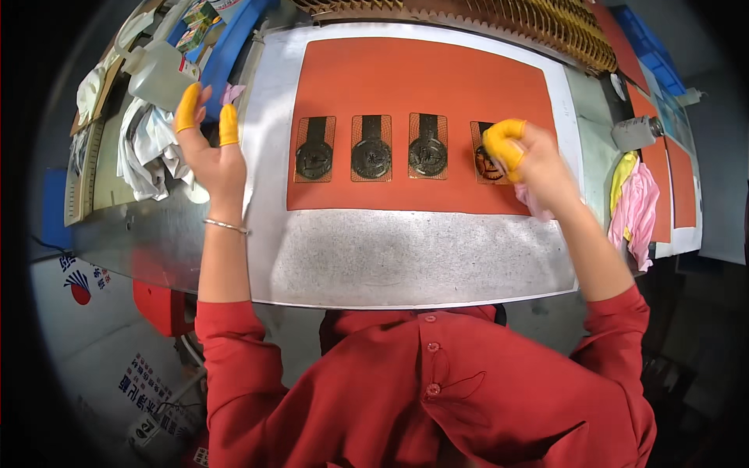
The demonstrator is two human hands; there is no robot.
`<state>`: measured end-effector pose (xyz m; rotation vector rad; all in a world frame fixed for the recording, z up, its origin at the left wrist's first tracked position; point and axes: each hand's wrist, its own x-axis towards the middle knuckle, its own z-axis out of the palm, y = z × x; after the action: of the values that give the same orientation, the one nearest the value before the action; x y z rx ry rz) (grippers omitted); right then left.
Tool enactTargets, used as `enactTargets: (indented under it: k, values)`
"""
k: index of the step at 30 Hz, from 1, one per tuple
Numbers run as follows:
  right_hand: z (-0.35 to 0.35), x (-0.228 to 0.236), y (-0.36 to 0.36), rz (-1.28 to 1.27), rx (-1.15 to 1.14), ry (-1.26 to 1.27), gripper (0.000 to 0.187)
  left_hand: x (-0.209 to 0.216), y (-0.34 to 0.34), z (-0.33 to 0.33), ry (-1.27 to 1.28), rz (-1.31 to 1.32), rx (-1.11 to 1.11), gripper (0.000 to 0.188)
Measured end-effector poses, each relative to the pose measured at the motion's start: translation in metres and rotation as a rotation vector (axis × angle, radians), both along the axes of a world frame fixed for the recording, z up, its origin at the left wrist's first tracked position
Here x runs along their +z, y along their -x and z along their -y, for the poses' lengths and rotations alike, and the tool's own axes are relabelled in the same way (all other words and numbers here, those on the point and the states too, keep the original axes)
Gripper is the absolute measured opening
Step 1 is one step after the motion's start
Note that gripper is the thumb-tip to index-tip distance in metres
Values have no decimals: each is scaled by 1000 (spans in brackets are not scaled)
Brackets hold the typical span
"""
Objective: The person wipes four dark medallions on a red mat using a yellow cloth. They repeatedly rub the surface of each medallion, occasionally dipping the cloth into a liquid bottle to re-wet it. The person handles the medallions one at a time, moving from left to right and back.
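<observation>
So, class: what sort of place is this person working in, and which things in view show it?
Probably a small workshop bench for finishing medals: four dark round medals lined up on an orange rectangular mat, yellow rubber finger covers on the right hand, and a white plastic bottle.

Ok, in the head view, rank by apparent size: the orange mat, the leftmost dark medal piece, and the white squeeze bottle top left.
Orange mat
White squeeze bottle
Leftmost dark medal piece, close to the bottle in apparent size, so that order is unsure.

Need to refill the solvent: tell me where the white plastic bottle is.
In the head view the white plastic bottle lies at the bench's far left, just beyond the left hand and above the crumpled white cloth.
</observation>
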<state>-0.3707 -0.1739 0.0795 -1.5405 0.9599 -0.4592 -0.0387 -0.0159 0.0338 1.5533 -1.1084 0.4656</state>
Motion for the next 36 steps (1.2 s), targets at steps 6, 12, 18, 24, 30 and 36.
enactTargets:
  k: [6, 12, 18, 24, 30, 36]
  values:
    - [-5, -48, -22, -365, 555, 907, 15, -21, -11, -7, -80, -10, -30, 39]
    - [41, -50, -59, -389, 451, 1078, 15, -23, -14, -3, -153, -34, -51, 37]
    - [-4, -53, -60, -209, 680, 1152, 13, -17, -10, -5, -177, -91, -110, 35]
    - [5, -64, -59, -244, 714, 1137, 8, -25, -12, -3, -188, -203, -183, 33]
    - [-15, 20, 46, -346, 473, 735, 12, -27, -8, -6, -197, -271, -205, 35]
    - [-7, -19, 71, -330, 78, 514, 19, -42, -20, -7, -251, -349, -188, 33]
